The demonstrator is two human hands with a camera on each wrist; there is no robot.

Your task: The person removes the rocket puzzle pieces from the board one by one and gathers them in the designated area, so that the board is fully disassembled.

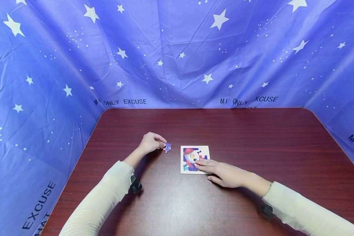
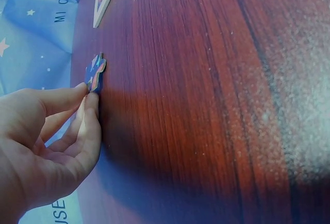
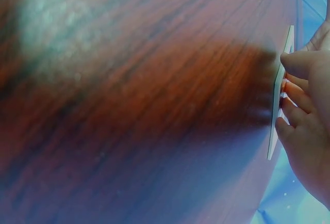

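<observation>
Between thumb and fingertips, my left hand (image 1: 151, 143) pinches a small purple jigsaw piece (image 1: 167, 147), a little left of the puzzle board. The left wrist view shows this jigsaw piece (image 2: 96, 73) tilted on edge, its printed side partly in sight. A square jigsaw board (image 1: 182, 165) with a pale frame and a rocket picture lies flat on the table. My right hand (image 1: 226, 173) rests on the board's right part with its fingers extended, covering its lower right corner. In the right wrist view the board's edge (image 3: 276, 95) appears side-on beneath the fingers.
The dark red wooden table (image 1: 253, 137) has rounded far corners. A blue curtain (image 1: 177, 75) with white stars hangs behind it and along both sides. Small black devices are strapped at the left wrist (image 1: 135, 184) and the right wrist (image 1: 266, 210).
</observation>
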